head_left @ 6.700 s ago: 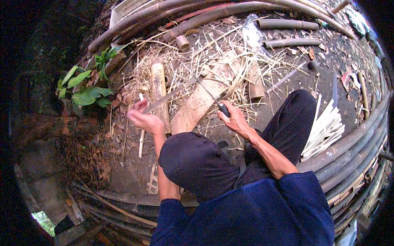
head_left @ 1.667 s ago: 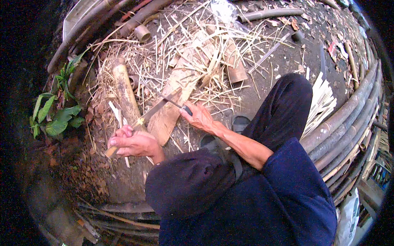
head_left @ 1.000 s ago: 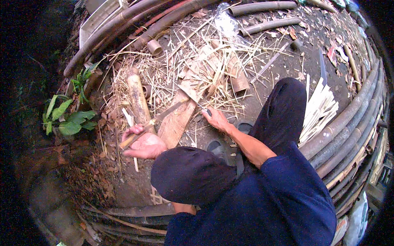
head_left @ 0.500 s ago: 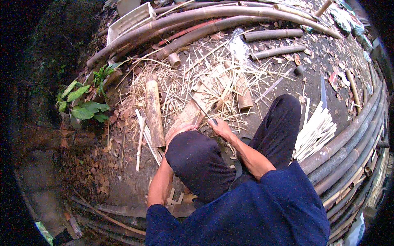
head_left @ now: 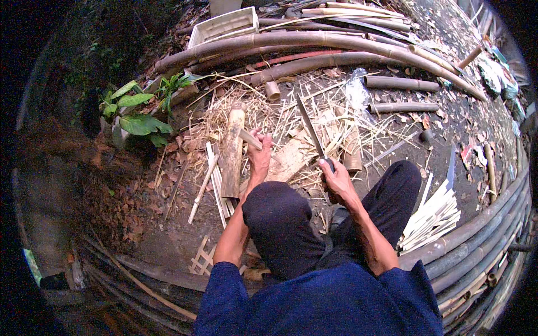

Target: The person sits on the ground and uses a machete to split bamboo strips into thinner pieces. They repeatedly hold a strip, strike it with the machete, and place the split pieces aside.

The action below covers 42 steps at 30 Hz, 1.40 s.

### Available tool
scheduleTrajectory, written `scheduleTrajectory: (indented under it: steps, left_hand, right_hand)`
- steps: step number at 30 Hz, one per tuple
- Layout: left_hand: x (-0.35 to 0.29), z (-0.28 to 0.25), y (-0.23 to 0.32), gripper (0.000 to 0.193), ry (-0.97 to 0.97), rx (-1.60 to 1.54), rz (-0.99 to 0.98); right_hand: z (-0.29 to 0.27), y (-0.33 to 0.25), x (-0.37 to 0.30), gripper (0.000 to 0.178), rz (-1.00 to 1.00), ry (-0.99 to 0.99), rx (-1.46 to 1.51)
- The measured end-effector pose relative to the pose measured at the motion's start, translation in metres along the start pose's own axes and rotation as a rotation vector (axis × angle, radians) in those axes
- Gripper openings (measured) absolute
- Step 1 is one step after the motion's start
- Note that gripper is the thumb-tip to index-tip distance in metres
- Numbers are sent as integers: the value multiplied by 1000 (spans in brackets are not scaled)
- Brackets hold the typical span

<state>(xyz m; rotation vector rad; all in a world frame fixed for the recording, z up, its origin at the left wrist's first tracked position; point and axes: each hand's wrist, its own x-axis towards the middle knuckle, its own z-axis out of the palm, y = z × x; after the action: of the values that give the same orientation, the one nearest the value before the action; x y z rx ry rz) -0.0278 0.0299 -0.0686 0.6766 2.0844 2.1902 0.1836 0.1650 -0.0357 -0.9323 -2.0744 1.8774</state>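
Observation:
My left hand (head_left: 259, 159) is closed on a short bamboo piece (head_left: 250, 139), raised above the ground near an upright-lying bamboo log (head_left: 233, 157). To its right my right hand (head_left: 339, 182) grips the dark handle of a long knife (head_left: 311, 127), whose blade points up and away from me. Between the two hands lies a flat wooden board (head_left: 294, 159) with shavings (head_left: 322, 131) scattered over its far part. Knife and bamboo piece are apart.
Pale split strips (head_left: 431, 218) are bundled right of my knee. More strips (head_left: 214, 182) lie left of the log. Long bamboo poles (head_left: 314, 40) cross the far side, others (head_left: 476, 215) curve along the right. A white crate (head_left: 224, 27) and a leafy plant (head_left: 143, 124) stand far left.
My hands have moved apart. The left has risen forward with the bamboo piece; the right has shifted right, and the knife blade has swung up off the board. The view has shifted slightly.

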Motion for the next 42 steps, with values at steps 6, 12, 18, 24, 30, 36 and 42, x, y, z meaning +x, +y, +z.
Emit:
scheduleTrajectory:
  steps: [6,12,18,24,30,36,42]
  left_hand:
    - [1,19,34,29,-22,-41,18]
    - [-18,33,35,55,-132,-508,3]
    - [-24,36,37,51,-212,-395,6]
    - [-30,33,46,54,-257,-330,-106]
    - [-32,30,58,53,-285,-230,-85]
    - [-32,38,51,52,-270,-307,-92]
    - [-31,37,57,54,-286,-271,-78]
  right_hand:
    - [-15,-58,-34,34,-103,-70,13]
    - [-10,-120,-69,45,-152,-146,176]
    - [1,-133,-72,42,-263,-123,126]
    - [4,-126,-67,42,-227,-210,172]
    - [4,-128,-66,42,-172,-234,195]
    - [9,-131,-71,43,-102,-219,269]
    - [12,-124,-71,42,-198,-154,90]
